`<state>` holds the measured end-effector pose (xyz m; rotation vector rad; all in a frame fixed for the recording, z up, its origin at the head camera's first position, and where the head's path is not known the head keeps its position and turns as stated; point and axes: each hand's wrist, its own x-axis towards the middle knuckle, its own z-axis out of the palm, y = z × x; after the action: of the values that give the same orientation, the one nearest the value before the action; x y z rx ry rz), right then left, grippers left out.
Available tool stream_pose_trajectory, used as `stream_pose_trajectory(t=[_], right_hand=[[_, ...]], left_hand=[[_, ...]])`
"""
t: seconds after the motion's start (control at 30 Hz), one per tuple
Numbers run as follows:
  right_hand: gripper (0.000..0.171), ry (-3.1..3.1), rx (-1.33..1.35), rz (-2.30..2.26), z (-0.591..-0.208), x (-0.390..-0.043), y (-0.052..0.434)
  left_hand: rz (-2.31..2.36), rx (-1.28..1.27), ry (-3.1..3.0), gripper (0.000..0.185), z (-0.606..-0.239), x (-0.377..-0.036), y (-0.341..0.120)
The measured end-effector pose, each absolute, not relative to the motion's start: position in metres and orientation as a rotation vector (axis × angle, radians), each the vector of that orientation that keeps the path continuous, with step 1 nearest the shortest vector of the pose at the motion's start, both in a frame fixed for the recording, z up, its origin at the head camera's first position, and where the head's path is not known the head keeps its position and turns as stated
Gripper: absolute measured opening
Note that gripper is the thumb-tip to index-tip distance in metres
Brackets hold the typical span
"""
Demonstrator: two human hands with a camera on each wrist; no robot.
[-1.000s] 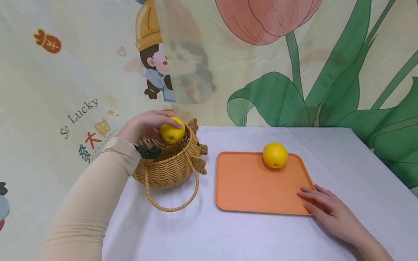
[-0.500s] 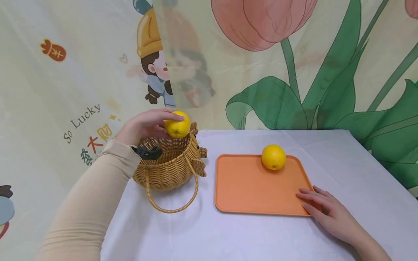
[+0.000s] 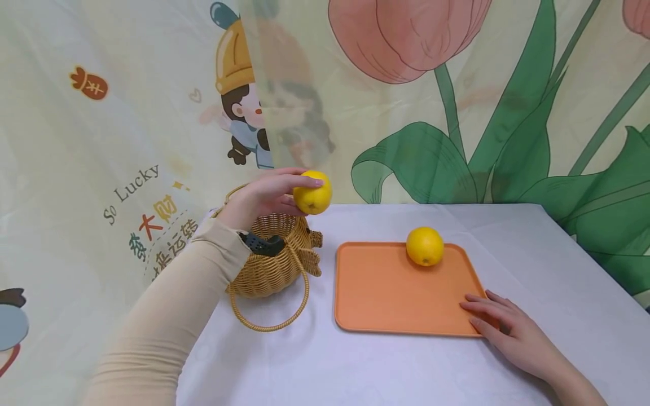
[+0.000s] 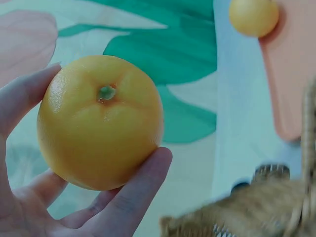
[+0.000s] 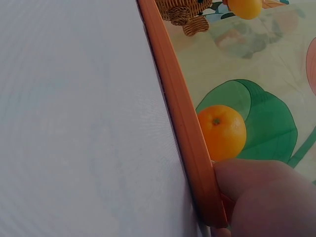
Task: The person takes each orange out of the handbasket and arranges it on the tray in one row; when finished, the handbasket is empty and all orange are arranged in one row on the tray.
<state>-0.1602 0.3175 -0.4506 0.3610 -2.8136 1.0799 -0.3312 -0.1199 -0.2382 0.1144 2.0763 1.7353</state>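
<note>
My left hand holds a yellow-orange orange above the right side of a wicker basket. In the left wrist view, thumb and fingers curve around this orange, its green stem nub facing the camera. A second orange sits on the orange tray, near its back edge. My right hand rests over the tray's front right corner with relaxed fingers. In the right wrist view, the thumb touches the tray's rim. The basket's inside is partly hidden by the left hand.
The basket has a looped handle hanging toward the front and animal-like wicker ears and snout. A white cloth covers the table. A printed curtain hangs behind it.
My left hand has lifted the orange up out of the basket and carried it right, over the basket's right rim. The right hand and the tray's orange stay in place; the view tilts slightly.
</note>
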Motion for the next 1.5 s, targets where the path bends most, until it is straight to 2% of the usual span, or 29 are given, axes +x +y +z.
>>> stream_pose_trajectory(t=[0.63,1.5], right_hand=[[0.031,-2.834,0.342,1.079,-0.448,-0.164,0.319],[0.031,-2.822,0.356,1.09,-0.449,-0.162,0.321]], left_hand=[[1.687,0.263,2.013,0.055,-0.259,-0.32,-0.042],[1.599,0.158,2.189,0.057,-0.327,-0.317,0.012]])
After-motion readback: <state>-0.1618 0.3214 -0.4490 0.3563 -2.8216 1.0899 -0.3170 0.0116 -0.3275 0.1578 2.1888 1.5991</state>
